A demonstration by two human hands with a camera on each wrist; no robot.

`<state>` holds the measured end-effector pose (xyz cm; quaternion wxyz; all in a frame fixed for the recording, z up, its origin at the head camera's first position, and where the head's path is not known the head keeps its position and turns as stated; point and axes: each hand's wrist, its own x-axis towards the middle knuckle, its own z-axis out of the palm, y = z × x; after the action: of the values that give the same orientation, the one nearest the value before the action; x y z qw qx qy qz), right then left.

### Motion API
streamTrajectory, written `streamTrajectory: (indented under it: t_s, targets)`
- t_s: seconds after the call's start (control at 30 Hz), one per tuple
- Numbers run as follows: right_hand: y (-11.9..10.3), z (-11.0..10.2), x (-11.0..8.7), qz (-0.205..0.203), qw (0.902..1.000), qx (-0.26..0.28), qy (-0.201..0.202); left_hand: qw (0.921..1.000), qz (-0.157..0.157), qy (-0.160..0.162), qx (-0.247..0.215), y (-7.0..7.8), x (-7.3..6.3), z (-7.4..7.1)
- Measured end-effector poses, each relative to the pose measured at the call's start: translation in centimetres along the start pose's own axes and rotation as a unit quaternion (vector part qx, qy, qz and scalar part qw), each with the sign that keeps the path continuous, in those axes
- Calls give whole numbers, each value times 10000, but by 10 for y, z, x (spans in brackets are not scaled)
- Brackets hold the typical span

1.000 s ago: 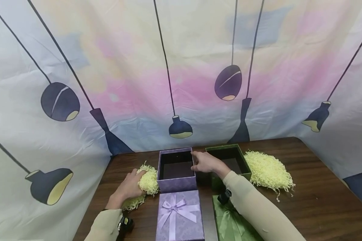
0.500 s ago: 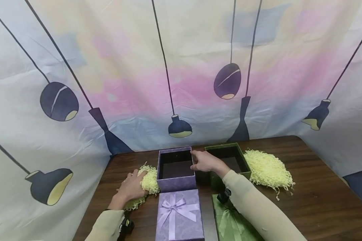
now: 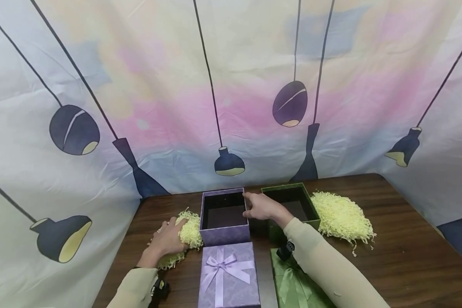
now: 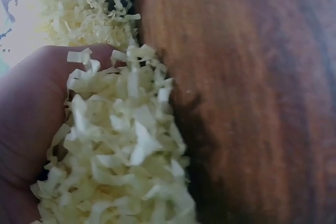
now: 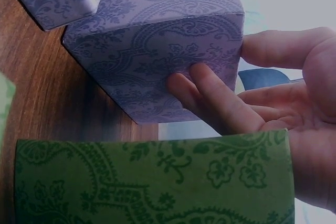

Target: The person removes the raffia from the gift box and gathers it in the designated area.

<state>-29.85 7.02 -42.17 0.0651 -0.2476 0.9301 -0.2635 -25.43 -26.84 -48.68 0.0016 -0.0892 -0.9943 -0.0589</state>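
In the head view my left hand (image 3: 169, 237) lies over a clump of pale yellow shredded paper (image 3: 191, 233) on the left and grips it. The left wrist view shows strands of the shredded paper (image 4: 121, 150) bulging out past the hand. My right hand (image 3: 263, 206) reaches across to the open purple gift box (image 3: 225, 235). In the right wrist view its fingertips (image 5: 202, 74) touch the patterned side wall, with another digit at the rim edge. Nothing lies inside the purple box; its dark interior shows. Its lid (image 3: 231, 273), with a lilac ribbon bow, lies in front.
An open green gift box (image 3: 315, 214) stands at the right, partly behind the right arm. Its green lid (image 3: 292, 278) with a bow lies in front, partly covered by the sleeve. More shredded paper (image 3: 342, 216) is heaped beside it on the wooden table (image 3: 400, 252). A printed cloth (image 3: 169, 85) hangs behind.
The left hand shifts slightly right over the shredded paper, then stays almost still. The right hand remains at the purple box, and the boxes and lids keep their places.
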Motion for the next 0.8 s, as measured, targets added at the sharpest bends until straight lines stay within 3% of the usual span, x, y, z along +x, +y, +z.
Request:
streamTrajectory:
  t_s: [0.57,0.8]
  targets:
    - [-1,0,1,28,10000,18,-32,9996,58,-225,-150,4,-8,-24]
    - [-1,0,0,48,10000,77,-26,9997,137,-194,36,5,-12,-34]
